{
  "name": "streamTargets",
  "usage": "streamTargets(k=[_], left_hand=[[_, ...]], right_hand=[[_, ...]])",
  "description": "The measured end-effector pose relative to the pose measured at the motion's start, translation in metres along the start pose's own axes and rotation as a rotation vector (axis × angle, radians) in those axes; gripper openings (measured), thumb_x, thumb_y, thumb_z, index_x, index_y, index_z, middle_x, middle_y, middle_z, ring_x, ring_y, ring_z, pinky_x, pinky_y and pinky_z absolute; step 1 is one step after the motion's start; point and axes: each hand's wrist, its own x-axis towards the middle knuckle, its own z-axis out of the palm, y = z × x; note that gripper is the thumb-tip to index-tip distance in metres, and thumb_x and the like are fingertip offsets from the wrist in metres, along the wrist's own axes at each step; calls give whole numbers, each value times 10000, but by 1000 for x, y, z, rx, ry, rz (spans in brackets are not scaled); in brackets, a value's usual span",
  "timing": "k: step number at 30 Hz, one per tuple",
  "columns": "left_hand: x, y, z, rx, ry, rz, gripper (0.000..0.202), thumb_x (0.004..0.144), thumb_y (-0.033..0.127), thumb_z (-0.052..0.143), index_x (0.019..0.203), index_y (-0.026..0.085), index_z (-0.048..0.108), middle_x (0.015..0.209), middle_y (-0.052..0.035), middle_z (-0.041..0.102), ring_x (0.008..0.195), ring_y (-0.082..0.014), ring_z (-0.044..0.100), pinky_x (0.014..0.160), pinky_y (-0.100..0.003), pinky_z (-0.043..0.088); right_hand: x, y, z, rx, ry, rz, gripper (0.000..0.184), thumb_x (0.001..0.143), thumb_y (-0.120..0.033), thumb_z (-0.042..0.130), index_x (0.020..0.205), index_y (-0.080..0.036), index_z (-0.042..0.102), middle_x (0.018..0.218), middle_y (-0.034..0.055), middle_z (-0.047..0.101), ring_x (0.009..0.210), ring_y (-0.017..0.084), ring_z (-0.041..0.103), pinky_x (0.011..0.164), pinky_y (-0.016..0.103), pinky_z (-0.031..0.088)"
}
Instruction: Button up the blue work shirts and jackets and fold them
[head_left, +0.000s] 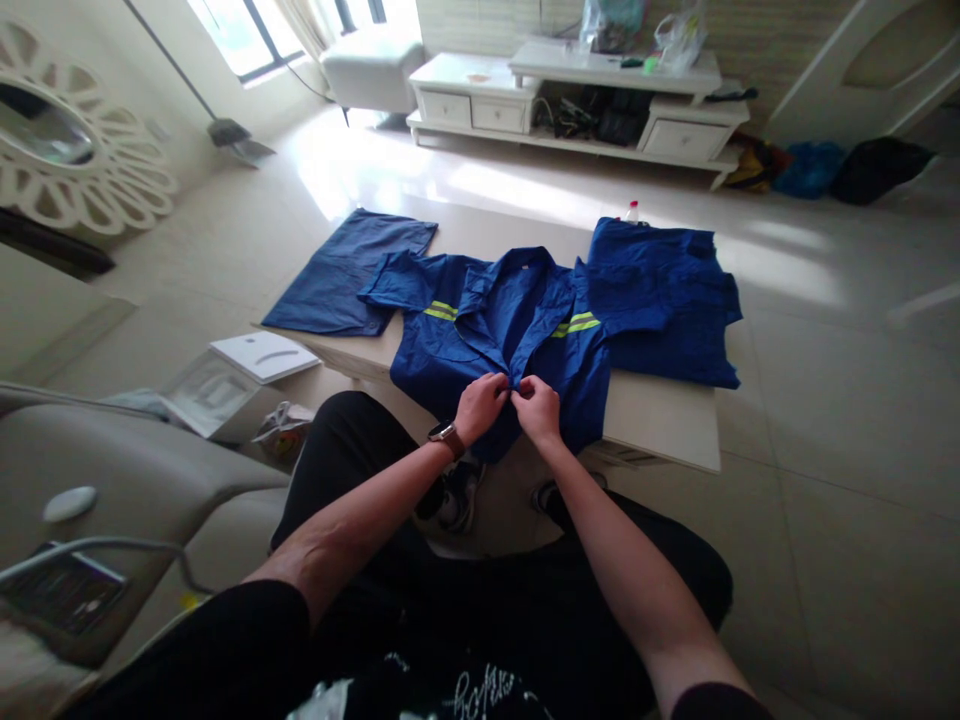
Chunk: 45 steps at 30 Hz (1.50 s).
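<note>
head view: a blue shirt (pixel 435 355) is spread open-collared on the table (pixel 667 415), its lower part draped over the near edge. its front is pinched by the left hand (pixel 482 405) and the right hand (pixel 538 405), fingers closed on cloth. light, limp fabric is to be expected, best gripped along the front edges. it is flanked by a left garment (pixel 330 275) and a right garment (pixel 675 350).

Both forearms (pixel 367 505) reach forward, left grip (pixel 481 406) and right grip (pixel 538 408) pinching close together.
</note>
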Motion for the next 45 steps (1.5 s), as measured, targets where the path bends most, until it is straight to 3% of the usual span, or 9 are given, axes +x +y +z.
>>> streamTargets(k=[9,16,19,25,31,37,39,42,45], left_hand=[[-3,0,-9,-59,-31,8,123,896,218,634,928,225,752,894,-46,723,741,-177,604,717,-276,418],[2,-2,-16,-36,-36,-37,148,863,175,658,932,242,771,868,-52,752,774,-203,644,755,-293,444],[4,-2,-13,-121,-8,-98,146,850,157,653,896,222,775,823,-43,748,760,-192,645,747,-281,458],[7,-6,-7,-366,-19,-169,150,782,75,628,808,171,741,712,-21,708,696,-162,649,677,-248,464],[7,-14,-7,-525,-56,-193,99,788,124,647,821,169,729,718,-6,707,662,-147,661,672,-242,492],[7,-15,-8,-555,-55,-199,100,815,151,645,831,162,743,735,-18,724,702,-145,666,688,-236,486],[7,-14,-6,-629,-56,-260,107,826,241,697,820,146,745,716,-27,716,683,-141,647,664,-235,475],[5,-12,1,-783,-28,-409,273,748,374,826,805,121,741,692,-37,699,653,-133,619,631,-235,467],[4,-10,9,-956,38,-556,337,675,384,888,808,122,724,730,-40,702,681,-125,622,678,-249,506]], right_hand=[[-1,1,1,142,64,50,145,776,-284,663,872,-182,701,868,88,765,795,231,714,790,326,551],[2,-1,-1,115,-22,-11,175,802,-271,612,892,-198,742,879,68,775,817,225,724,816,328,566],[3,1,-1,154,-65,-42,255,813,-223,541,932,-204,766,911,52,781,843,215,726,839,330,570],[6,2,-1,181,-99,-22,202,787,-252,630,899,-177,780,840,57,765,720,202,682,742,312,554],[7,0,-4,71,-108,-150,89,815,-222,633,810,-194,717,824,33,723,725,179,638,746,289,503],[5,1,-3,13,-119,-240,135,871,-200,598,851,-195,731,907,66,713,819,204,646,803,314,494],[5,2,-2,6,-118,-255,155,882,-196,586,869,-194,740,921,72,711,836,209,647,811,317,494],[5,3,-1,-28,-118,-271,177,898,-195,573,884,-201,749,909,67,703,840,212,643,805,318,488],[4,3,-1,-78,-113,-261,173,917,-220,579,886,-215,749,903,63,702,832,214,637,808,320,481]])
